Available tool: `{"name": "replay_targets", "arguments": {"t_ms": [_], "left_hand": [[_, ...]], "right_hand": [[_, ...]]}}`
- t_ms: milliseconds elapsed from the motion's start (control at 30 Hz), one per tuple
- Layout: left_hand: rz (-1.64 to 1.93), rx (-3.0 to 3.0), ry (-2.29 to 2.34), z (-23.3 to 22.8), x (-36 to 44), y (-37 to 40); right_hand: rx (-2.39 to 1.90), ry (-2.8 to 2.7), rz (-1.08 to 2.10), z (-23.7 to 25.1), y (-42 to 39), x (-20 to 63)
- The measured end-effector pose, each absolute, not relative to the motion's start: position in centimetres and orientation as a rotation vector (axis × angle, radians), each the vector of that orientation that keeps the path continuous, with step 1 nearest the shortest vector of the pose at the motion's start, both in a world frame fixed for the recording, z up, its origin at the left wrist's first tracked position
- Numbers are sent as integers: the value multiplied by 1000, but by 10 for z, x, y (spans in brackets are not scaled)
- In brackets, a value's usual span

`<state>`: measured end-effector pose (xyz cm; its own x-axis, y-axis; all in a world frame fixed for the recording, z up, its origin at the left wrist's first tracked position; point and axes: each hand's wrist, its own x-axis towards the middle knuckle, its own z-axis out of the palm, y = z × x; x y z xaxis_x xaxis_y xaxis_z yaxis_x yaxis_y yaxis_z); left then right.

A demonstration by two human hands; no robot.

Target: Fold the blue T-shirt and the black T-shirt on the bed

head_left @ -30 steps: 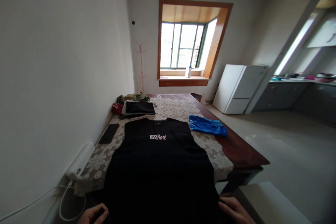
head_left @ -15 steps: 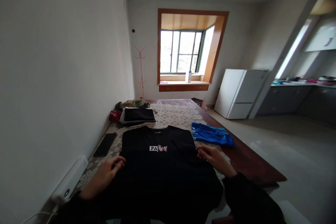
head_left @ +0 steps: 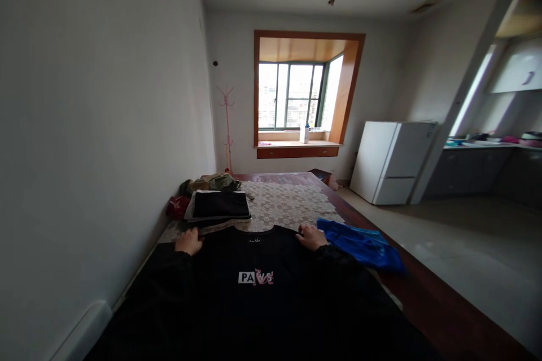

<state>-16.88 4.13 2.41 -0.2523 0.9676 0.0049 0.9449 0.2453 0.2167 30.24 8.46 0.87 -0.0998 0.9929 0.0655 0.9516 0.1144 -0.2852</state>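
Note:
A black T-shirt (head_left: 254, 293) with a small white and pink logo lies flat, front up, on the lace-covered table (head_left: 288, 203). My left hand (head_left: 189, 241) rests on its left shoulder, fingers curled at the fabric's edge. My right hand (head_left: 311, 236) sits on its right shoulder, fingers closed on the cloth. Both my dark sleeves stretch over the shirt. Whether either hand pinches the fabric or only presses on it, I cannot tell.
A folded blue garment (head_left: 364, 245) lies just right of my right hand. A folded black and white stack (head_left: 219, 206) and a heap of clothes (head_left: 207, 183) lie beyond my left hand. A white fridge (head_left: 392, 161) stands at the right, a wall close on the left.
Both hands have gone from the shirt's hem, past its middle, up to its shoulders. My head has leaned forward, so the shirt fills the lower view.

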Motion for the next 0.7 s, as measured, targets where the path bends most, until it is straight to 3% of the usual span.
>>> {"name": "replay_targets", "arguments": {"t_ms": [300,700], "left_hand": [[405,1961,2067,32,-187,75],[427,1927,2220,23,-172,62]], "right_hand": [[-1786,-2236,312,20,110,316],[-1941,-2222,194,-8,102,318]]}}
